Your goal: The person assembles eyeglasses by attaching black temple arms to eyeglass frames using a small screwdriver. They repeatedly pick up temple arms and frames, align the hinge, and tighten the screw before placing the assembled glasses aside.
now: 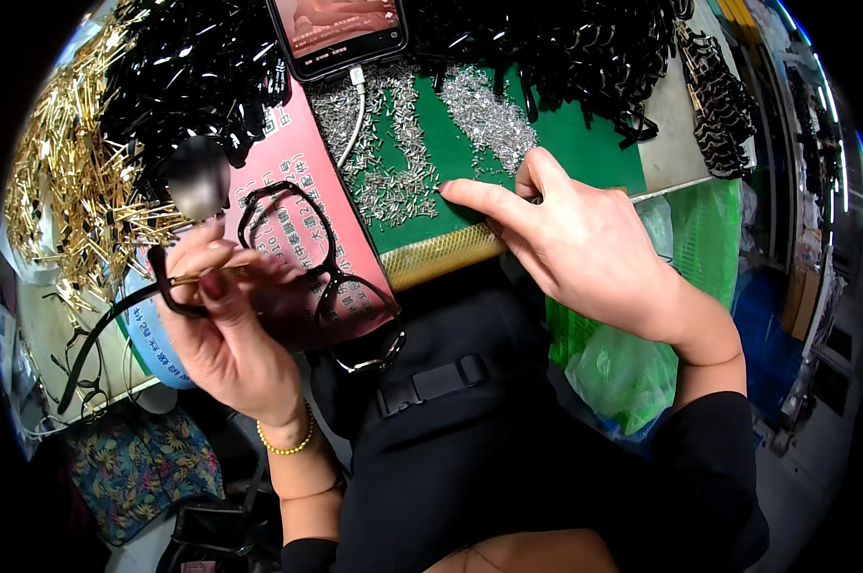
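Silver bits [393, 201] sit at 9 o'clock off the nearer right hand [589, 244], index out (can't tell if that grip's got any); left hand [229, 339] pinches a black glasses arm [100, 327] angled toward 8.

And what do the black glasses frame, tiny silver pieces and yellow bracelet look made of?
Glasses frame: probably glossy plastic, from its smooth highlights. Silver pieces: likely shiny metal, given their glints. Bracelet: small yellow beads, perhaps plastic or metal; too small to tell.
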Demonstrator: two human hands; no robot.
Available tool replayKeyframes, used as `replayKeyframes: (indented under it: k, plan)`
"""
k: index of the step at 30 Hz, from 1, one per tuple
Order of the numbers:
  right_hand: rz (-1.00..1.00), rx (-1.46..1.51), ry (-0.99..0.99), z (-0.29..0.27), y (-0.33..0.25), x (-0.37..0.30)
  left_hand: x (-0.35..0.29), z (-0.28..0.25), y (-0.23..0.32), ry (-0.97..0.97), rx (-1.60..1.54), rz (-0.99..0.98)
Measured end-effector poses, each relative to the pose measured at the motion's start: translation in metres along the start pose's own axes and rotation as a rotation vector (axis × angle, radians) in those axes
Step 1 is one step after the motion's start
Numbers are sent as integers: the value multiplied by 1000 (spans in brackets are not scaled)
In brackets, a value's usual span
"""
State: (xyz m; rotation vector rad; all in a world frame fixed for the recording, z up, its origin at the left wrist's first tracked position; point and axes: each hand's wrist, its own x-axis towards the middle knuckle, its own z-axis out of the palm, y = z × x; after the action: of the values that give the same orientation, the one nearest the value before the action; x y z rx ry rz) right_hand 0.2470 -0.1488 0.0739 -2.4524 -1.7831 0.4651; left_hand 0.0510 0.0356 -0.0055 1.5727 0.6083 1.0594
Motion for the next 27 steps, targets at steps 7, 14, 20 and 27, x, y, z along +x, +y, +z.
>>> replayKeyframes:
  k: [7, 14, 20, 27]
  plan:
    - [-2, -18, -9, 0, 2, 3, -4, 6, 22, -251, 127, -51]
    - [-2, -24, -4, -2, 6, 2, 27, 35, 31, -718, 550, 307]
    - [6, -37, -11, 0, 4, 0, 29, 44, 26, -636, 661, 230]
    - [31, -22, 39, 3, 5, -2, 22, 14, 21, -54, 38, -98]
